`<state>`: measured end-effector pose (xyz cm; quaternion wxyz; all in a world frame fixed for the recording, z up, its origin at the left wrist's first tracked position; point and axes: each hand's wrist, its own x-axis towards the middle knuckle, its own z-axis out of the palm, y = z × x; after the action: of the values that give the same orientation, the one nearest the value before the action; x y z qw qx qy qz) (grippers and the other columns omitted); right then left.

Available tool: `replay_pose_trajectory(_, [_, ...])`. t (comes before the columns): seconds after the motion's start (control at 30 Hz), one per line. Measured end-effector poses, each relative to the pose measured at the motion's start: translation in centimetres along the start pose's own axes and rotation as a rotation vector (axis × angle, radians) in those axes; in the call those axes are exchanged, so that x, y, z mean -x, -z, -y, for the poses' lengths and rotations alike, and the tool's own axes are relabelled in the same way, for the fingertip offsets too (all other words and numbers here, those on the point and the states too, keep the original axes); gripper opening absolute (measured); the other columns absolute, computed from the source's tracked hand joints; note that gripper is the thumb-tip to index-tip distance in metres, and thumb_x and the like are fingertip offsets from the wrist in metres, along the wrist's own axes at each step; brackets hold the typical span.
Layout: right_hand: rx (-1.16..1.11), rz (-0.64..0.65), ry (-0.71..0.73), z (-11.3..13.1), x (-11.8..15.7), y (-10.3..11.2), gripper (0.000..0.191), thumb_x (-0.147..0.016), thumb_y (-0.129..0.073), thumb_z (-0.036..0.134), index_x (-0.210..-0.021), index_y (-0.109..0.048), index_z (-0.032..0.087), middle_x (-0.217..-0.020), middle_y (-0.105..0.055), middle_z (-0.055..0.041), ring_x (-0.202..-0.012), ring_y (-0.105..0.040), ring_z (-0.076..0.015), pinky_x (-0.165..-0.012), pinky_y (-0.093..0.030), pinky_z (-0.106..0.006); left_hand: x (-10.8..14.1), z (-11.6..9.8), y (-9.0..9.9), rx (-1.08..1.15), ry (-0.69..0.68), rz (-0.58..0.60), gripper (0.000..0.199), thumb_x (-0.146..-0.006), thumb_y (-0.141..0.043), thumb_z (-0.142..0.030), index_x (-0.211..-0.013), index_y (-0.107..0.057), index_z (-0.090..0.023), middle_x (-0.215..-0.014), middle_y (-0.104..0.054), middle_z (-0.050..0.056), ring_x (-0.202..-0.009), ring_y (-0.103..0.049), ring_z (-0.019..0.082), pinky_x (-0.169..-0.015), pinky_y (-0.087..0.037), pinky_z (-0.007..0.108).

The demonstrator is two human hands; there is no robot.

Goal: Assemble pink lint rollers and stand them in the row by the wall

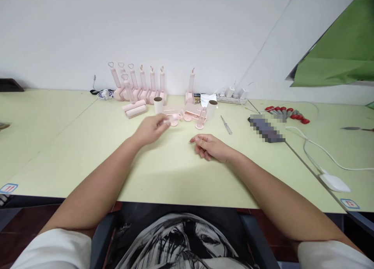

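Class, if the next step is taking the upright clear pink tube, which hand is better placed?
The right hand, probably: it looks empty and is nearer the clear pink tube. The left hand is farther off, its fingertips by other pink parts.

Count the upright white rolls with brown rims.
2. The left roll stands just beyond the left hand; the right roll stands beyond the right hand. I see no others.

A pale yellow-green desk (87, 160) carries upright pink plastic tubes (152, 82). A clear-handled screwdriver (226, 125) lies near a dark phone (265, 129).
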<state>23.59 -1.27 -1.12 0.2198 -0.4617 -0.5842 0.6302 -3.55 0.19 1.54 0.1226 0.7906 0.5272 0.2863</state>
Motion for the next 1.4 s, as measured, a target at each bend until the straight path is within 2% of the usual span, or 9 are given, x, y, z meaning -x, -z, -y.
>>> replay_pose_trajectory(0.07, [0.012,0.002,-0.011,0.0,0.0,0.0,0.028,-0.093,-0.059,0.044,-0.101,-0.060,0.018,-0.061,-0.059,0.0038,-0.038,-0.046,-0.0050,-0.030,-0.033,-0.015,-0.4,1.3,1.4,-0.027,0.212,-0.143,0.037,-0.090,-0.047,-0.044,-0.115,-0.057,-0.018,-0.089,-0.069,0.005,-0.075,-0.061,0.019,-0.067,-0.043,0.030])
replay_pose_trajectory(0.13, [0.025,0.013,-0.008,-0.1,-0.1,0.1,0.027,-0.092,-0.061,0.043,-0.101,-0.060,0.018,-0.063,-0.059,0.0036,-0.039,-0.047,-0.0049,-0.030,-0.035,-0.015,-0.6,2.4,2.4,-0.082,0.461,-0.156,0.033,-0.085,-0.053,-0.039,-0.109,-0.057,-0.018,-0.089,-0.070,0.007,-0.075,-0.063,0.021,-0.065,-0.044,0.031])
replay_pose_trajectory(0.3, [0.049,0.042,0.021,-0.5,-0.4,0.3,0.028,-0.088,-0.066,0.043,-0.101,-0.061,0.018,-0.068,-0.060,0.0025,-0.043,-0.052,-0.0063,-0.032,-0.041,-0.017,-0.7,3.9,3.1,-0.247,0.735,0.133,0.021,-0.075,-0.058,-0.038,-0.063,-0.060,-0.021,-0.067,-0.069,0.009,-0.071,-0.065,0.028,-0.065,-0.047,0.036])
replay_pose_trajectory(0.63, [0.112,0.054,0.031,-0.1,-0.1,0.1,0.026,-0.088,-0.065,0.038,-0.103,-0.061,0.017,-0.071,-0.060,0.0014,-0.045,-0.053,-0.0062,-0.034,-0.042,-0.017,-1.1,5.3,1.8,-0.234,0.724,0.144,0.032,-0.068,-0.066,-0.052,-0.068,-0.059,-0.021,-0.070,-0.071,0.009,-0.072,-0.067,0.026,-0.061,-0.047,0.032])
replay_pose_trajectory(0.8, [0.144,0.065,0.032,-0.1,0.0,0.0,0.028,-0.088,-0.065,0.040,-0.104,-0.060,0.017,-0.071,-0.060,0.0025,-0.043,-0.051,-0.0058,-0.034,-0.042,-0.018,-1.0,5.4,1.8,-0.214,0.698,0.196,0.041,-0.076,-0.056,-0.061,-0.074,-0.062,-0.021,-0.066,-0.071,0.011,-0.070,-0.068,0.028,-0.061,-0.046,0.034])
replay_pose_trajectory(0.93, [0.150,0.076,0.043,-0.2,-0.1,0.0,0.029,-0.088,-0.065,0.041,-0.104,-0.060,0.017,-0.072,-0.059,0.0019,-0.046,-0.053,-0.0063,-0.035,-0.043,-0.018,-1.4,4.5,2.0,-0.295,0.688,0.065,0.062,-0.076,-0.053,-0.069,-0.110,-0.062,-0.017,-0.101,-0.073,0.017,-0.091,-0.068,0.035,-0.066,-0.048,0.039])
replay_pose_trajectory(1.03, [0.155,0.078,0.046,-0.2,-0.2,0.0,0.027,-0.088,-0.064,0.040,-0.103,-0.060,0.017,-0.075,-0.059,0.0014,-0.048,-0.054,-0.0062,-0.036,-0.044,-0.017,-2.3,3.5,1.8,-0.302,0.593,-0.052,0.060,-0.083,-0.051,-0.059,-0.128,-0.054,-0.020,-0.117,-0.068,0.015,-0.105,-0.065,0.034,-0.076,-0.049,0.040])
replay_pose_trajectory(1.2, [0.159,0.086,0.048,-0.1,-0.1,-0.1,0.025,-0.090,-0.062,0.038,-0.104,-0.060,0.017,-0.077,-0.058,0.0007,-0.049,-0.054,-0.0060,-0.036,-0.045,-0.016,-4.9,2.7,1.2,-0.287,0.406,-0.199,0.044,-0.089,-0.048,-0.038,-0.130,-0.059,-0.023,-0.118,-0.063,0.013,-0.105,-0.063,0.030,-0.086,-0.048,0.040])
replay_pose_trajectory(1.4, [0.165,0.099,0.058,-0.2,-0.1,-0.1,0.027,-0.090,-0.063,0.039,-0.105,-0.060,0.017,-0.078,-0.058,0.0007,-0.052,-0.056,-0.0065,-0.037,-0.045,-0.016,-7.7,3.6,1.2,-0.330,0.301,-0.153,0.039,-0.091,-0.046,-0.031,-0.124,-0.067,-0.026,-0.116,-0.059,0.013,-0.101,-0.063,0.030,-0.084,-0.049,0.040])
